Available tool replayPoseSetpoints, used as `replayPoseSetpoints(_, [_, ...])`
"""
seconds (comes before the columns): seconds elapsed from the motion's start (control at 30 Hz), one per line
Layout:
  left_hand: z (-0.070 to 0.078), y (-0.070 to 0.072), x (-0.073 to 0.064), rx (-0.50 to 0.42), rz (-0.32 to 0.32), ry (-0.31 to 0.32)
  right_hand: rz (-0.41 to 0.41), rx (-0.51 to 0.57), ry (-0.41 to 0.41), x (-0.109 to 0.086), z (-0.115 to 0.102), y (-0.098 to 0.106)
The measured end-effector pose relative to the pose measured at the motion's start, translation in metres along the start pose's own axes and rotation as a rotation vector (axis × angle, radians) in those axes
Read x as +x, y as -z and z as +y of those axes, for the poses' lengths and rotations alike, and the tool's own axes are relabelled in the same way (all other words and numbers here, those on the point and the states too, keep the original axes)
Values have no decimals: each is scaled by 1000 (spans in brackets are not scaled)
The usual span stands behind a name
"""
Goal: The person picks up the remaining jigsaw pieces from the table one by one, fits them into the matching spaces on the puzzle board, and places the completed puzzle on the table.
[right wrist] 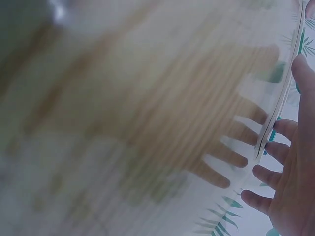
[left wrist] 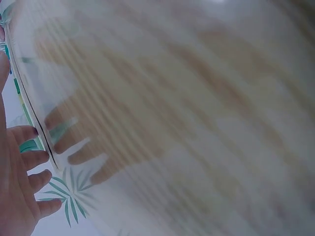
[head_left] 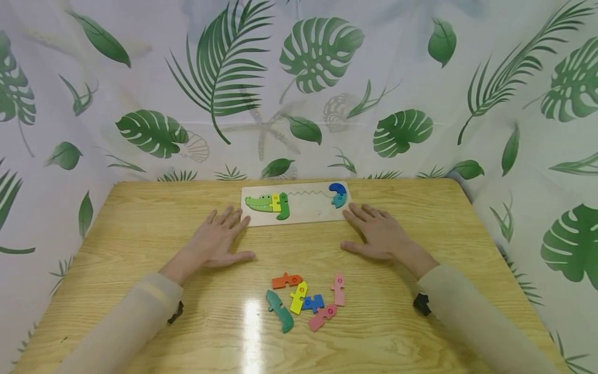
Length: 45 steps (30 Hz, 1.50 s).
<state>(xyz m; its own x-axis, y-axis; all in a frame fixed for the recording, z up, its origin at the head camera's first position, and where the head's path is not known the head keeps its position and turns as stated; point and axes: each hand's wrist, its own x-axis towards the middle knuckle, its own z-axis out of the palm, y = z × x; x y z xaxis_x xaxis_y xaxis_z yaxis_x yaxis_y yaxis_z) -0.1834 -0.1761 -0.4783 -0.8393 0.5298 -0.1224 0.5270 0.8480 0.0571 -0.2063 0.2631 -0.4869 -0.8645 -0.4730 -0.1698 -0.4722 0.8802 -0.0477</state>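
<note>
A pale wooden puzzle board lies near the table's far edge. At its left end sit a green crocodile head, a yellow piece and a green leg piece. A dark blue tail piece and a lighter blue piece occupy the right end. My left hand rests with spread fingers by the board's left corner, fingertips at its edge. On the other side, my right hand lies spread too, fingertips at the right corner. Neither hand holds anything. Both wrist views show straight fingers beside the board's edge.
Nearer me lie several loose puzzle pieces: an orange one, a yellow one, a blue one, a teal one and two pink, one of them upright. A leaf-patterned cloth hangs behind the wooden table.
</note>
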Motion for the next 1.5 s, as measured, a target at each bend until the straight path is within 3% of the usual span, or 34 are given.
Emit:
replayPoseSetpoints(0.4, [2, -4, -2, -1, -15, 9, 6, 19, 6, -5, -5, -1])
replayPoseSetpoints(0.7, [2, -5, -6, -8, 15, -4, 7, 16, 4, -11, -9, 3])
replayPoseSetpoints(1.5, [6, -3, -19, -4, 16, -14, 24, -11, 14, -24, -17, 1])
